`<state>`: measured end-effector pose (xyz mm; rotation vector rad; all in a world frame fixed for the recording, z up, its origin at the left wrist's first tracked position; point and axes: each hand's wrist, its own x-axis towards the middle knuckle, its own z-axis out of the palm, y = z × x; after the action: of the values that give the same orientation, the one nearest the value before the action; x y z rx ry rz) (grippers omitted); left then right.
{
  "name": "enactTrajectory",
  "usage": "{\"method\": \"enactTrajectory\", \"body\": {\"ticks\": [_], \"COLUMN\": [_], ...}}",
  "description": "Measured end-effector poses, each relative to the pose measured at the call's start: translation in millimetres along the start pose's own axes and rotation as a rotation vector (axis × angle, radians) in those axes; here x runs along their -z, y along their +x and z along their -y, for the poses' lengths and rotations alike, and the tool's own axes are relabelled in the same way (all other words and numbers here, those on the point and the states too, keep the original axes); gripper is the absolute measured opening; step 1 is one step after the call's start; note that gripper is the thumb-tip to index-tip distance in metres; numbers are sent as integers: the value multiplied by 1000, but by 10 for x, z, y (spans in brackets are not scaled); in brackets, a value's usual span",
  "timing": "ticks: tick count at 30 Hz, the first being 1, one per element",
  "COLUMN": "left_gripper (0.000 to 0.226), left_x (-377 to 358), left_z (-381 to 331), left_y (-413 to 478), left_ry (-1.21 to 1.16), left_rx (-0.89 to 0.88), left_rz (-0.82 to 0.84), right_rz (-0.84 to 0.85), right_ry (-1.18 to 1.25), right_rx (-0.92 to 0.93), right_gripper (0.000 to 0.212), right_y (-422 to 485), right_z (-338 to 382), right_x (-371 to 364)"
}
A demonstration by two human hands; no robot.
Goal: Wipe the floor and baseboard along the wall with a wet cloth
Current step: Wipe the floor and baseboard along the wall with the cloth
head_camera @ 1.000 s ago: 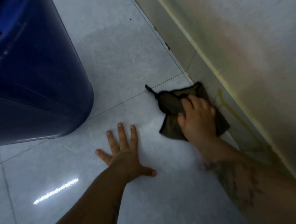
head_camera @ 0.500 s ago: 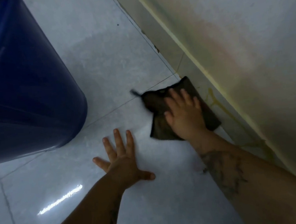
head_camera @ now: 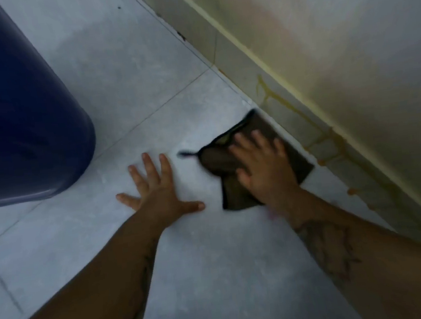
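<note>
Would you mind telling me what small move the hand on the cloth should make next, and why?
Probably slide the cloth up onto the baseboard. The right hand presses it flat on the floor with its far edge at the baseboard, where yellowish streaks show just beyond it. The left hand lies flat on the tile as a brace.

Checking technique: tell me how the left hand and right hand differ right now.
The left hand lies bare on the floor, fingers spread; the right hand presses on the cloth. The left sits nearer the blue bin; the right sits by the baseboard. Both are flat, palm down.
</note>
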<state>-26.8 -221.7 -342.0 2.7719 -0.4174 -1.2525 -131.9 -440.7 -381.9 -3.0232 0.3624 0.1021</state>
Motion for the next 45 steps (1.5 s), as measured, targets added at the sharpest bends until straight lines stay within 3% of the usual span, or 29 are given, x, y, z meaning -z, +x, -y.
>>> {"method": "enactTrajectory", "body": {"ticks": [2,5,7,12,17,21,23,25,27,28,32,35,38,42,43,45], "left_gripper": [143,144,148,154,154,152,152,151,151,151,151,151,150,150,149,148], "left_x": [-104,-430,-618,-707,-687,-682,-678,-685,-687,-682,-665,-655,-646,-667,-660,-660], "left_z": [0,-213,-391,-453,-467,-462,-478,-486,-497,-493,-489,-507,-523,-509,-509,-504], "left_y": [-101,-363,-490,-449,-496,-493,-512,-516,-525,-530,-560,-569,-591,-591,-588,-587], "left_ry": [59,137,180,229,230,236,237,238,228,226,229,239,238,248,242,235], "left_rx": [-62,-181,-181,-126,-146,-149,-151,-143,-143,-150,-144,-130,-126,-142,-146,-156], "left_rz": [-9,75,138,153,161,150,146,129,120,118,134,119,112,82,82,86], "right_rz": [-9,-14,42,81,-18,-35,16,21,30,43,40,55,55,34,50,36], "right_ry": [44,53,26,36,135,156,142,174,137,89,5,39,53,81,71,69], "right_rx": [-249,-406,-396,-70,-376,-550,-462,-238,-50,-56,-558,-714,-578,-135,-116,-300], "right_gripper": [61,61,65,65,55,55,61,61,58,57,60,64,71,66,64,62], "right_y": [-292,-981,-1305,-995,-999,-1756,-1834,-1648,-1352,-1245,-1672,-2319,-2410,-1963,-1903,-1993], "right_z": [-142,-117,75,-54,-481,-112,221,376,214,42,-511,-250,186,-54,-251,-628], "right_x": [14,-4,-42,-60,-9,-62,-81,-113,-120,-105,-22,-69,-144,-94,-70,-34]}}
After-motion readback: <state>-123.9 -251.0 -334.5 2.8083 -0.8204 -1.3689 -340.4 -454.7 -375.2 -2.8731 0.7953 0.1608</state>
